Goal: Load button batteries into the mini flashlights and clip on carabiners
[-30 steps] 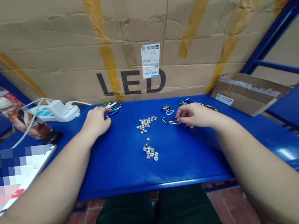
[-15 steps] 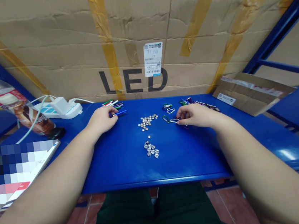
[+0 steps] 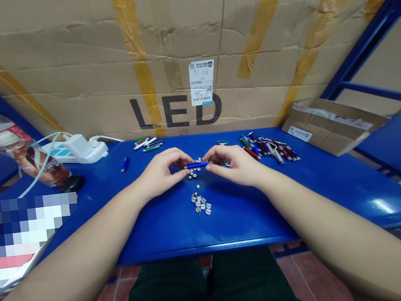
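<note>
- Here, the left hand [image 3: 161, 172] and the right hand [image 3: 234, 164] meet near the middle of the glossy blue worktop [image 3: 159, 235].
- The fingers [image 3: 179, 165] of both hands curl inward, their tips pinching opposite ends of a slim blue metal cylinder [image 3: 197, 165].
- That cylinder lies level, between the hands, just above a small scatter of silver button cells [image 3: 193, 172].
- A larger cluster of silver button cells [image 3: 201, 203] lies nearer the person, below the hands.
- A lone blue cylinder [image 3: 125, 164] lies left of the left hand.
- Beyond it, a few green, blue and silver cylinders [image 3: 148, 143] lie in a loose group.
- A heap of multicoloured metal cylinders and clips [image 3: 267, 146] lies well right of the right hand.
- Behind, a white power strip [image 3: 74, 153] sits against a taped cardboard carton [image 3: 176, 61] printed "LED".
</note>
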Tool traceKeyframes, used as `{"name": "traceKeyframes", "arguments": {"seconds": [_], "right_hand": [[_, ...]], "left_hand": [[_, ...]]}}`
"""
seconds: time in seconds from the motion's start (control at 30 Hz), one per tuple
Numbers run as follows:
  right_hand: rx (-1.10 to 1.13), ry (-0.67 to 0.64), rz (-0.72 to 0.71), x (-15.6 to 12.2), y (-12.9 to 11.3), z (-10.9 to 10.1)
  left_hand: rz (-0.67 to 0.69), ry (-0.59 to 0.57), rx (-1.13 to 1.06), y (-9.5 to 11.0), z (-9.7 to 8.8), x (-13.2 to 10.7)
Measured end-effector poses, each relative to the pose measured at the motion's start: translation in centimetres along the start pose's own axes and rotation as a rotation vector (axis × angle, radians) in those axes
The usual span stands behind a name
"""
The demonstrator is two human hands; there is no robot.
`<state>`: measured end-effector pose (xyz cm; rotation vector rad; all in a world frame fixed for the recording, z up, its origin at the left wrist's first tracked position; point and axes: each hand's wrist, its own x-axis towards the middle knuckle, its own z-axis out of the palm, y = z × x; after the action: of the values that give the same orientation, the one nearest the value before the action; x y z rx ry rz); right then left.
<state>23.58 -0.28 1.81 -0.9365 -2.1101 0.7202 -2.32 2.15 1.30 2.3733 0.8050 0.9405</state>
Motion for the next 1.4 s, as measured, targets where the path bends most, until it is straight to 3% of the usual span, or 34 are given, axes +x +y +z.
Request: {"name": "traceKeyframes", "arguments": {"seconds": [0.23,0.37,0.5,0.9,0.97,1.17,1.4], "right_hand": [[0.143,-0.002,-0.005,0.4,0.1,1.2],[-0.154,0.022,-0.014,0.7,0.9,1.1],[-0.451,-0.15,-0.089,0.8,2.0,1.2],[-0.534,-0.276,-0.114,0.8,0.8,1.0],[-0.502,-0.219,-0.151,0.7,0.7,0.9],[-0.225,0.234,-0.413,0.8,0.5,1.4],[-0.273,0.256,-0.566,0.9,0.1,1.9]], "left_hand": [[-0.008,-0.056,0.064,0.1,0.2,0.1],[-0.131,0.003,0.154,-0.5,-0.1,0.1],[-0.223,0.038,0.174,-1.0,-0.5,0.0],[-0.162,-0.026,0.093,-1.1,-0.3,0.0],[-0.144,-0.035,0.076,-1.0,-0.2,0.0],[-0.126,-0.075,0.029,-0.7,0.1,-0.1],[-0.068,-0.069,-0.057,-0.2,0.5,0.0]]}}
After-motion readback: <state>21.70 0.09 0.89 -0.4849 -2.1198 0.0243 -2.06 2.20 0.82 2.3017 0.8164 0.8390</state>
